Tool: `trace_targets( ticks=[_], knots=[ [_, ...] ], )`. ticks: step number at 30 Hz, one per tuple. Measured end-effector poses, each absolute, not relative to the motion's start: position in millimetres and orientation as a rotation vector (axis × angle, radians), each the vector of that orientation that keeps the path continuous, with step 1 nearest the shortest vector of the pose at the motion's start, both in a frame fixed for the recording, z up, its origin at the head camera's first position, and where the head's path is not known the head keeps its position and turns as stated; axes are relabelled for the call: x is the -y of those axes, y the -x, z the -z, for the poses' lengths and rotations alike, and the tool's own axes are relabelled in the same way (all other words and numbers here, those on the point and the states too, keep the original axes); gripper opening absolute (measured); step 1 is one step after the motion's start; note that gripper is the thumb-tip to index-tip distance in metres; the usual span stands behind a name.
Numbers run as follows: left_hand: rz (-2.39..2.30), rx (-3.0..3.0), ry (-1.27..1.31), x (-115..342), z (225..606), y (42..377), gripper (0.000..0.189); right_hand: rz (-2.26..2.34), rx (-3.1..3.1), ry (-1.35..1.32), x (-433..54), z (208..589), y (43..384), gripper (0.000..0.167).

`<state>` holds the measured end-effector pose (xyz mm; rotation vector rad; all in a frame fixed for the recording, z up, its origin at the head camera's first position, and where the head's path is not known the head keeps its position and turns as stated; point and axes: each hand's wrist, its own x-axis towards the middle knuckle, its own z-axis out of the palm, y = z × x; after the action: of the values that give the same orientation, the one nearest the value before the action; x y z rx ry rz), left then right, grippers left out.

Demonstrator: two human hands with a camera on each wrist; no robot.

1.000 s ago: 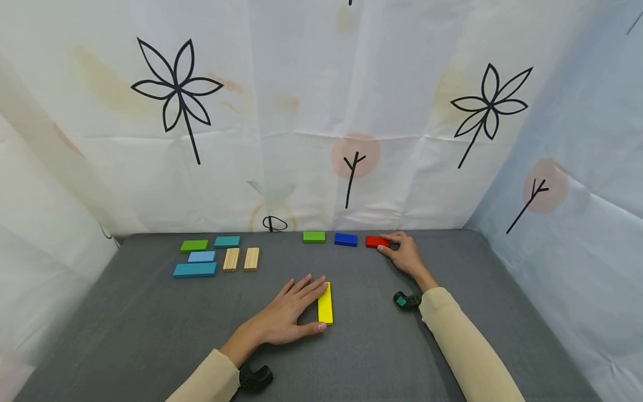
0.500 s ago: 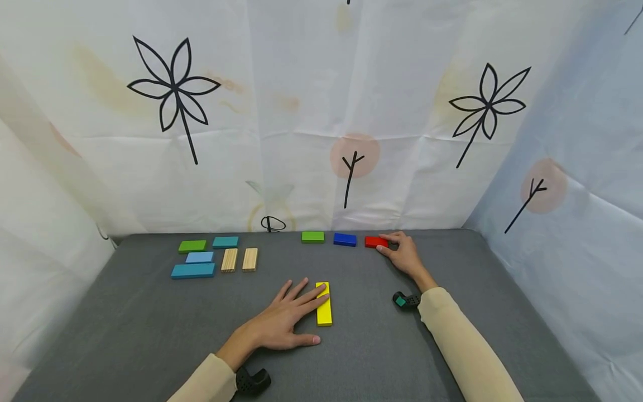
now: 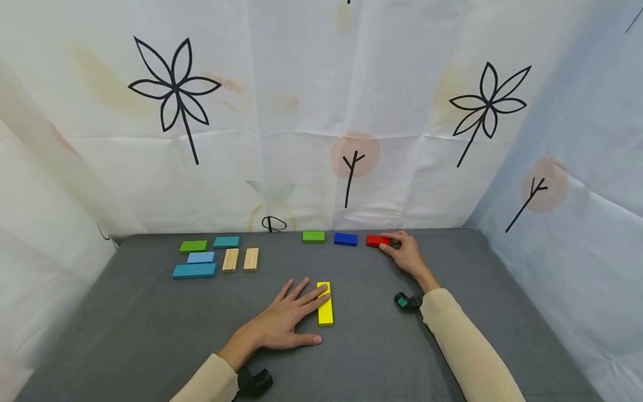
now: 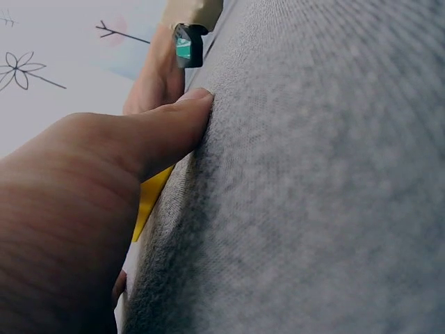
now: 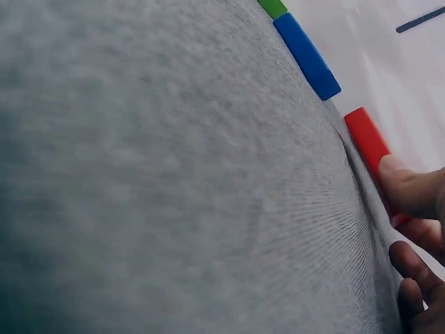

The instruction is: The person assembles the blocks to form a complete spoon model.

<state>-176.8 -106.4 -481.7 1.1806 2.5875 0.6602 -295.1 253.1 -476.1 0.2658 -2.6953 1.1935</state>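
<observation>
My right hand [image 3: 408, 257] pinches the right end of a red block [image 3: 377, 240] at the table's far side, thumb on the near face and a finger behind. In the right wrist view the thumb presses the red block [image 5: 368, 141]. My left hand [image 3: 282, 324] lies spread with straight fingers, two of them resting across the upper part of a long yellow block [image 3: 325, 314]. Its thumb stretches over the cloth below that block. In the left wrist view the hand hides most of the yellow block [image 4: 149, 196].
Left of the red block stand a blue block [image 3: 345, 239] and a green block [image 3: 313, 237] in a row. Farther left lie another green block [image 3: 193, 246], a teal one [image 3: 226, 242], light blue [image 3: 201, 257] and long blue [image 3: 194, 271] blocks, and two wooden blocks [image 3: 230, 260].
My left thumb has moved away from the yellow block's near end and the fingers have spread more over its top. My right hand and the red block stay nearly in place.
</observation>
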Motion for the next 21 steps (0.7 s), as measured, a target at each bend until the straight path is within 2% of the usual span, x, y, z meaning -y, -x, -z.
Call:
trace_targets(
  ticks=[9,21],
  knots=[
    [-0.643,-2.592,-1.162,106.6,483.1,178.0,0.085,-1.267,2.659,-0.493,-219.0,460.9,277.3,0.034],
    [-0.653,-2.585,-1.173,106.0,481.6,178.2,0.084,-1.325,2.754,-0.794,-164.6,468.7,259.1,0.033]
  ],
)
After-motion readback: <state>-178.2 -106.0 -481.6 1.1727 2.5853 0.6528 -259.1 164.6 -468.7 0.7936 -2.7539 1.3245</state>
